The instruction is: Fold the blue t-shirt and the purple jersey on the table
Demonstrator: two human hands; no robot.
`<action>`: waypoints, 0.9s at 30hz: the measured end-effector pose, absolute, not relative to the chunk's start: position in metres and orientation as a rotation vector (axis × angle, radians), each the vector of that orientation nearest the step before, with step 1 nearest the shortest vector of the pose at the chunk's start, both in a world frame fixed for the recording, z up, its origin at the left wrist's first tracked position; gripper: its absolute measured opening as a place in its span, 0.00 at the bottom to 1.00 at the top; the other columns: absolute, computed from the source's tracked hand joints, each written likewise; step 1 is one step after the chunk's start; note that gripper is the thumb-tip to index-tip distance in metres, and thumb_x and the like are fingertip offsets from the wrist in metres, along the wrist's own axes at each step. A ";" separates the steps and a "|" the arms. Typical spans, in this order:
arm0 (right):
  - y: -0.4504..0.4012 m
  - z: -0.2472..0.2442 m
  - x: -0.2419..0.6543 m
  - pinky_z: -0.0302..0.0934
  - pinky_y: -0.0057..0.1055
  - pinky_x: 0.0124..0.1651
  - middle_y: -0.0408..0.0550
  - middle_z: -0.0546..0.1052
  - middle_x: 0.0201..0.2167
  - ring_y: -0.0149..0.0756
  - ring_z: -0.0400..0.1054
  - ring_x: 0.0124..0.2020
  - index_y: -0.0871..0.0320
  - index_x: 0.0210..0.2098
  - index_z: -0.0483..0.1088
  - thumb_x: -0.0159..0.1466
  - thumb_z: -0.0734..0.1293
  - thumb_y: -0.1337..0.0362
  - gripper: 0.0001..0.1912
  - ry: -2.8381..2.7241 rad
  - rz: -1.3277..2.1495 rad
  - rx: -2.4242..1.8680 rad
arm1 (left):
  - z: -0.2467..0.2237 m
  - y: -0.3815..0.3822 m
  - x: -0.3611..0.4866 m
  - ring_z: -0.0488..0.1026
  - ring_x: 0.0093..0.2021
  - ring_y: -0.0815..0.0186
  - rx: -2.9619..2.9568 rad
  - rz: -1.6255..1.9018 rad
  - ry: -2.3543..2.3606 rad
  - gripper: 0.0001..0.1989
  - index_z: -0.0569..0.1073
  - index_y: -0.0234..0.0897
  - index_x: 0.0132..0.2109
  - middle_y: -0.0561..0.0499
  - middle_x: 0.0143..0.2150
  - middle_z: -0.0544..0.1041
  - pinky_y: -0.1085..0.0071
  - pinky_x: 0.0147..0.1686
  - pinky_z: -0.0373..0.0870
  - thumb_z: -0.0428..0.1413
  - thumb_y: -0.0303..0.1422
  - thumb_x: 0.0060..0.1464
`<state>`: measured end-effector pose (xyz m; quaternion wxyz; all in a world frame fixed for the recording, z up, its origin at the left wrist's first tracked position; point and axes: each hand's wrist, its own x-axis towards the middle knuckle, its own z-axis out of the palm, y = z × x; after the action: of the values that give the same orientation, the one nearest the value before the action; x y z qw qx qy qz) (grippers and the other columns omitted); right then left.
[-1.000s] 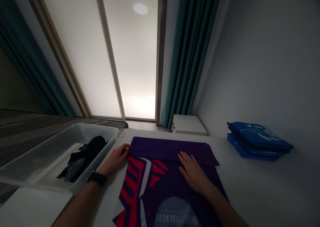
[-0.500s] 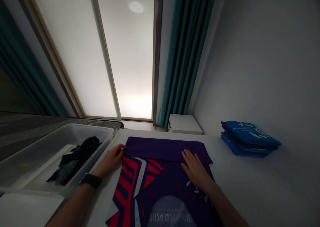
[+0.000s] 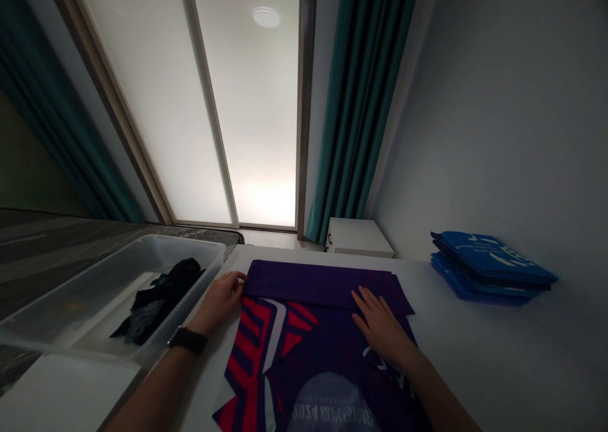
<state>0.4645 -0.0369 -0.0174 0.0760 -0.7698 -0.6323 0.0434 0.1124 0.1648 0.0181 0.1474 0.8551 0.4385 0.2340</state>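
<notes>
A purple shirt [image 3: 327, 349] with red and white patterning lies on the white table, its far part folded over into a plain purple band. At the band's left edge is my left hand [image 3: 223, 300], fingers curled together on the fabric's edge; a dark watch is on that wrist. My right hand [image 3: 380, 325] rests flat on the right part of the shirt, across the band's near edge, with its fingers spread.
A translucent bin [image 3: 166, 245] at the left holds dark clothing [image 3: 159, 302]. Folded blue fabric items [image 3: 491, 267] are stacked on the table [image 3: 479, 356] at the right. Beyond the table stand a white cabinet [image 3: 358, 235] and a teal curtain [image 3: 363, 109].
The whole view has shifted slightly, so things appear a little farther right. Both hands keep nearly the same places on the shirt.
</notes>
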 end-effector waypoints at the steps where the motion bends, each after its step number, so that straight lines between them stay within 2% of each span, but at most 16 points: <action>1: -0.037 -0.016 0.464 0.37 0.47 0.69 0.50 0.50 0.69 0.40 0.41 0.70 0.56 0.68 0.51 0.69 0.49 0.49 0.32 -1.899 0.137 -2.297 | 0.020 0.161 0.118 0.71 0.37 0.59 2.511 0.713 1.256 0.14 0.72 0.37 0.43 0.47 0.36 0.74 0.64 0.39 0.67 0.45 0.34 0.58; 4: -0.036 -0.011 0.461 0.36 0.46 0.69 0.49 0.49 0.69 0.39 0.41 0.70 0.57 0.68 0.51 0.69 0.50 0.50 0.31 -1.927 0.178 -2.261 | 0.024 0.144 0.144 0.70 0.47 0.56 2.677 0.738 1.125 0.16 0.72 0.37 0.50 0.43 0.46 0.74 0.59 0.49 0.65 0.44 0.32 0.60; 8: -0.036 -0.004 0.454 0.35 0.45 0.70 0.49 0.48 0.70 0.38 0.39 0.70 0.59 0.68 0.50 0.69 0.50 0.52 0.31 -1.979 0.252 -2.218 | 0.023 0.123 0.188 0.66 0.58 0.57 2.833 0.555 0.915 0.20 0.66 0.39 0.60 0.44 0.59 0.69 0.60 0.57 0.62 0.44 0.33 0.63; 12: -0.035 -0.008 0.451 0.35 0.46 0.70 0.49 0.48 0.70 0.38 0.39 0.70 0.58 0.68 0.50 0.69 0.49 0.52 0.31 -2.008 0.272 -2.203 | 0.017 0.114 0.234 0.58 0.65 0.58 2.905 0.430 0.866 0.24 0.61 0.37 0.65 0.44 0.66 0.61 0.60 0.64 0.54 0.45 0.36 0.63; 17: -0.035 -0.013 0.452 0.36 0.47 0.69 0.49 0.49 0.69 0.39 0.41 0.70 0.56 0.68 0.51 0.69 0.50 0.52 0.30 -1.992 0.239 -2.175 | 0.006 0.112 0.281 0.55 0.67 0.58 2.854 0.370 0.934 0.27 0.57 0.34 0.67 0.44 0.68 0.59 0.58 0.65 0.52 0.43 0.37 0.64; 22: -0.036 -0.008 0.451 0.36 0.45 0.69 0.47 0.50 0.69 0.39 0.41 0.70 0.57 0.68 0.51 0.69 0.50 0.51 0.31 -1.989 0.271 -2.193 | -0.009 0.112 0.299 0.53 0.68 0.57 2.825 0.387 1.078 0.26 0.60 0.34 0.66 0.43 0.68 0.59 0.55 0.65 0.50 0.41 0.39 0.65; 25: -0.035 -0.005 0.450 0.40 0.45 0.69 0.48 0.56 0.67 0.40 0.47 0.68 0.56 0.65 0.57 0.69 0.49 0.52 0.29 -1.951 0.203 -2.170 | -0.016 0.112 0.299 0.51 0.69 0.57 2.864 0.427 1.083 0.26 0.59 0.34 0.66 0.43 0.68 0.58 0.54 0.66 0.48 0.39 0.39 0.65; 27: -0.032 0.000 0.448 0.47 0.43 0.66 0.49 0.63 0.64 0.41 0.55 0.65 0.56 0.63 0.62 0.69 0.49 0.54 0.28 -1.912 0.144 -2.163 | -0.018 0.112 0.298 0.51 0.69 0.57 2.877 0.436 1.073 0.26 0.59 0.35 0.66 0.43 0.68 0.58 0.54 0.65 0.48 0.39 0.39 0.66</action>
<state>0.4485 -0.0324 -0.0001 0.1250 -0.7424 -0.6563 0.0495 0.2977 0.1120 -0.0182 0.0199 0.9274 0.3460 0.1405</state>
